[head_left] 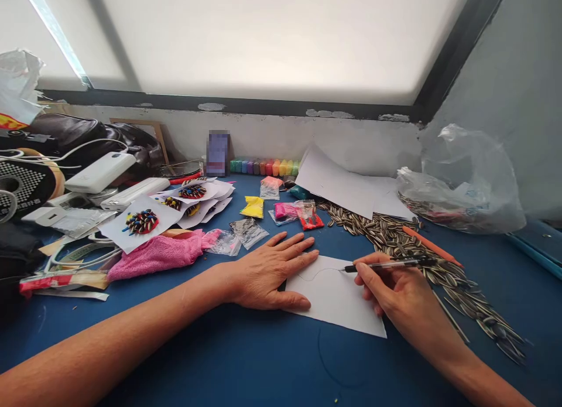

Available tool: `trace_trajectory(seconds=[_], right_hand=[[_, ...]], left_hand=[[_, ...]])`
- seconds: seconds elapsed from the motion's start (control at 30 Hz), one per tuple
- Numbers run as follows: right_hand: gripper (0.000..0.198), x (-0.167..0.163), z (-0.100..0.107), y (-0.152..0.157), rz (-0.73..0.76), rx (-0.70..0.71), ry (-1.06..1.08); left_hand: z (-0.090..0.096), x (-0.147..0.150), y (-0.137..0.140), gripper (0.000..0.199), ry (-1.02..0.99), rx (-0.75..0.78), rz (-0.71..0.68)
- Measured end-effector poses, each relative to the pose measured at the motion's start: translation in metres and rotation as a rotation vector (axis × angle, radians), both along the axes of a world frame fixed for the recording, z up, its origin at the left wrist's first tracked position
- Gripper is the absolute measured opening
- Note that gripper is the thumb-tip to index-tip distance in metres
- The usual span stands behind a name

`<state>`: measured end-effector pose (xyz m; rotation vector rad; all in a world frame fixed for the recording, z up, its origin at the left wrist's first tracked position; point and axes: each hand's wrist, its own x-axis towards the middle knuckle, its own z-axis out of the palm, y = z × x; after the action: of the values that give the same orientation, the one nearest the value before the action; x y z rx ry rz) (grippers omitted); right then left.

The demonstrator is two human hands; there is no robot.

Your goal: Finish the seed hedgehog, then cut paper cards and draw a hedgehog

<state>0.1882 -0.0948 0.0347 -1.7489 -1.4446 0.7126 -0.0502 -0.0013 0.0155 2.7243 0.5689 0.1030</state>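
A sheet of white paper [338,301] lies on the blue table [211,348] in front of me. Flat on its left part rests my left hand [276,272], fingers spread. My right hand [395,290] is closed around a black-and-clear pen [381,265], whose tip touches the paper near its upper right edge. A thin wavy line runs across the sheet from near my left fingers to the pen tip. Close behind my right hand spreads a pile of striped sunflower seeds [386,234], with an orange stick-like tool [432,247] lying across it.
Small clay packets, yellow [252,207] and red [309,215], lie beyond the paper. At left are a pink cloth [162,255], seed-decorated paper cards [140,222] and a white power bank [100,173]. Colored clay blocks [263,167] line the wall; a plastic bag [474,184] stands right.
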Motion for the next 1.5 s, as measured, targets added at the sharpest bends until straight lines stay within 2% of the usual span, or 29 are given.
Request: trace_trajectory(seconds=[0.37,0.77,1.0,1.33,1.5], right_hand=[[0.035,0.012,-0.004,-0.007,-0.026,0.022,-0.075],[0.034,0.016,0.002,-0.018,-0.036,0.033,-0.196],[0.033,0.018,0.0,-0.022,-0.051,0.036,-0.131],[0.034,0.02,0.0,-0.023,-0.076,0.012,-0.18],[0.032,0.016,-0.001,-0.027,-0.121,0.138,-0.15]], left_hand=[[-0.002,0.0,0.0,0.087,-0.021,0.008,-0.005],[-0.001,0.001,0.0,0.087,0.023,0.016,-0.003],[-0.001,0.001,0.0,0.087,0.023,0.024,-0.004],[0.0,0.001,0.0,0.087,0.015,0.014,0.0],[0.002,0.001,0.0,0.094,0.031,0.0,0.015]])
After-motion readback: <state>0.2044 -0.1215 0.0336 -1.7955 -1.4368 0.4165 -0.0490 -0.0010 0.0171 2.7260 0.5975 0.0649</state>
